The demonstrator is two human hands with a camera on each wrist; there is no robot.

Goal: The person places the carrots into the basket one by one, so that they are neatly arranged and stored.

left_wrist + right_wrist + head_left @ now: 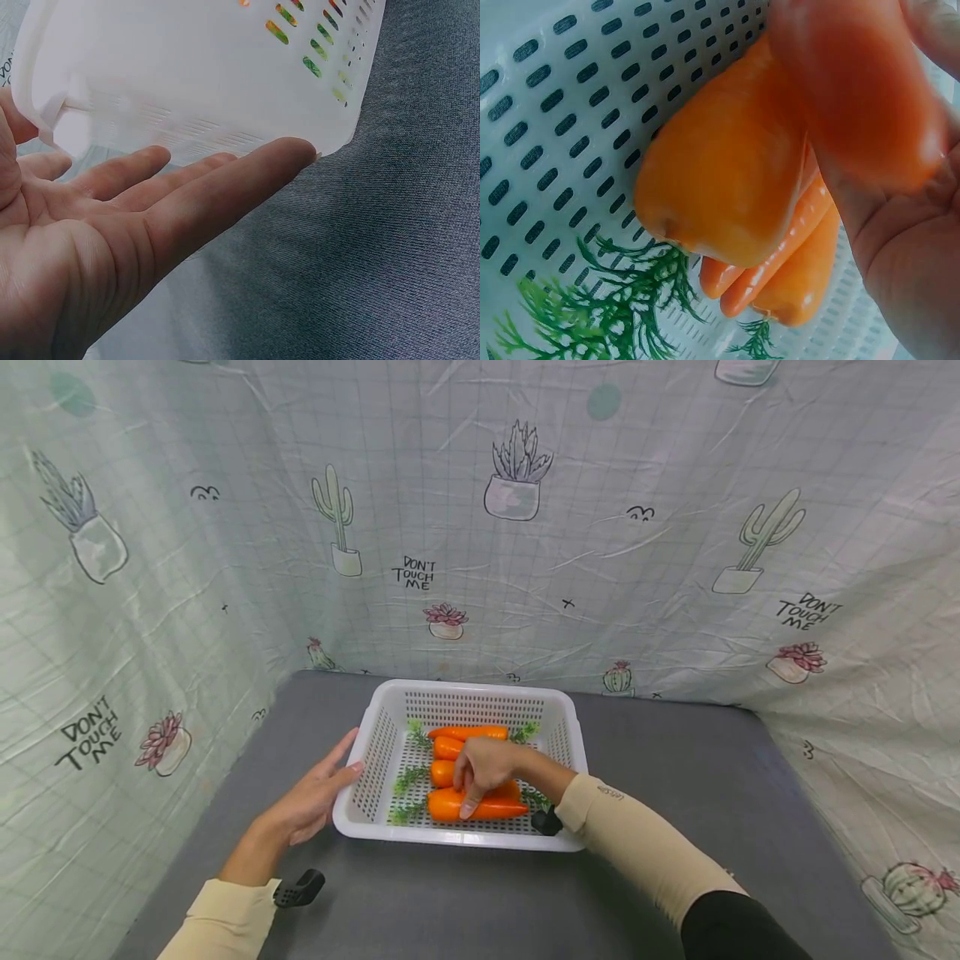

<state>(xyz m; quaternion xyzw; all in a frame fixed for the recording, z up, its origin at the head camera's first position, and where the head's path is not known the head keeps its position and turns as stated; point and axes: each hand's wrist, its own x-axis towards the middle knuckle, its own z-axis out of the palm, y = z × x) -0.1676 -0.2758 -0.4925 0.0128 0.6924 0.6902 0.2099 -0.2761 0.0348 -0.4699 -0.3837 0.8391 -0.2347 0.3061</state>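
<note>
A white perforated plastic basket (pixel 457 839) holds several orange carrots (pixel 468 732) with feathery green tops (pixel 408 779). My right hand (pixel 486 766) reaches in from the right, its thumb on the front carrot (pixel 498 808) and its other fingers bent and partly hidden. In the right wrist view, a blurred reddish-orange carrot shape (pixel 862 90) lies close against the palm. Other carrots (pixel 720 172) overlap beside it. At the basket's left side, my left hand (pixel 315 797) rests against the rim with fingers extended. The left wrist view shows those fingers along the basket wall (pixel 187 60).
The basket stands on a dark grey cloth surface (pixel 667 760). Behind and on both sides hangs a pale curtain (pixel 570 552) printed with cactus drawings. Black wrist devices (pixel 300 888) sit at both wrists.
</note>
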